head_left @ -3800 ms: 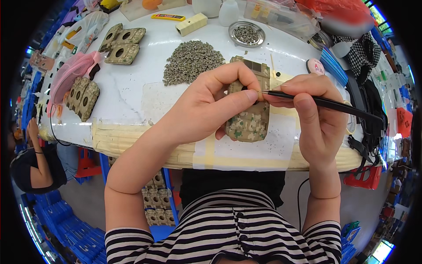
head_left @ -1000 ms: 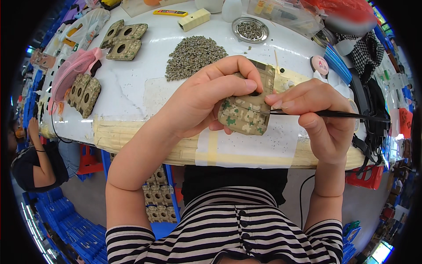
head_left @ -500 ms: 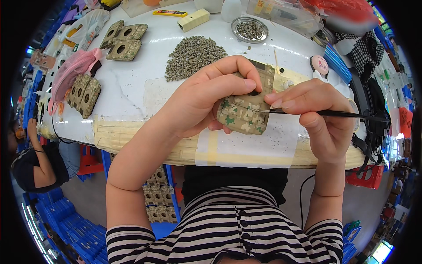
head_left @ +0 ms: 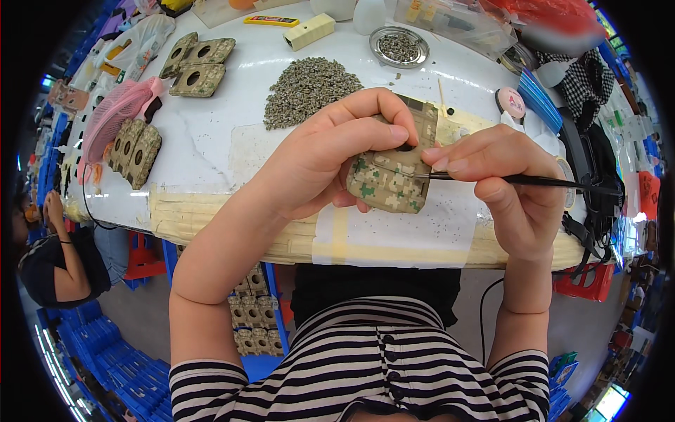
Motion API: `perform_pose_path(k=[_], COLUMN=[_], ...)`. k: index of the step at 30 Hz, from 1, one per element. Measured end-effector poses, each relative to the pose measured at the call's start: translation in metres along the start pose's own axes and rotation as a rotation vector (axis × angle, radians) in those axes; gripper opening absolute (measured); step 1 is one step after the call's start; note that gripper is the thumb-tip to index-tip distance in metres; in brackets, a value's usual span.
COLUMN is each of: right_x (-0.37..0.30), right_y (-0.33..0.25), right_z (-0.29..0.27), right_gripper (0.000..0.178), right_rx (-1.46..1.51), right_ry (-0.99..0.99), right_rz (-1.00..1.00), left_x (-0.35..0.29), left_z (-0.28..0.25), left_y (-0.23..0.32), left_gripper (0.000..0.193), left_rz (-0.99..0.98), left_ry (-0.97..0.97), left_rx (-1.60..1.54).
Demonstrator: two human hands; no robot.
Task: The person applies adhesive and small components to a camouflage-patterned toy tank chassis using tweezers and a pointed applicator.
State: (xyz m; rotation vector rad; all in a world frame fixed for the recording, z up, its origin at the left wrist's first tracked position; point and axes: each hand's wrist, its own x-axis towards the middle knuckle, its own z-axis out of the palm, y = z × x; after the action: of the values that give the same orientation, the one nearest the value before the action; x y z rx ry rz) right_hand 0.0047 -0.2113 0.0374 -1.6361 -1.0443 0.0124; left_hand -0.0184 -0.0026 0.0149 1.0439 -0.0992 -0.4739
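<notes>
Left hand [head_left: 337, 144] grasps camo casing [head_left: 387, 181] over the table [head_left: 190, 151], near its taped front edge [head_left: 204, 218]. Right hand [head_left: 520, 158] pinches slim black tool [head_left: 541, 181], tip at casing's right edge. Parts pile [head_left: 309, 95] sits close beyond left hand; open tabletop room left of the forearm [head_left: 235, 225].

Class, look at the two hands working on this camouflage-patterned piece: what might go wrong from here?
1. The slim black tool in the right hand has its tip at the camouflage-patterned piece; a slip might scratch the pattern or jab the nearby left hand.
2. Only the left hand seems to steady the piece, so a loosened grip could let it shift.
3. The heap of small bits lies loose; a knock might scatter it.
</notes>
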Motion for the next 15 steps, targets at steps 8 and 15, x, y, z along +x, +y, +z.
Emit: perform_pose_path(k=[8,15], right_x=[0.001,-0.007], right_y=[0.003,0.0], right_z=[-0.003,-0.012], right_gripper=[0.03,0.023], right_rx=[-0.02,-0.18], right_ry=[0.017,0.262], right_rz=[-0.06,-0.05], left_x=[0.0,0.004], left_z=[0.0,-0.004], left_y=[0.0,-0.005], left_gripper=[0.014,0.012], left_rz=[-0.001,0.087], left_ry=[-0.001,0.03], left_rx=[0.0,0.024])
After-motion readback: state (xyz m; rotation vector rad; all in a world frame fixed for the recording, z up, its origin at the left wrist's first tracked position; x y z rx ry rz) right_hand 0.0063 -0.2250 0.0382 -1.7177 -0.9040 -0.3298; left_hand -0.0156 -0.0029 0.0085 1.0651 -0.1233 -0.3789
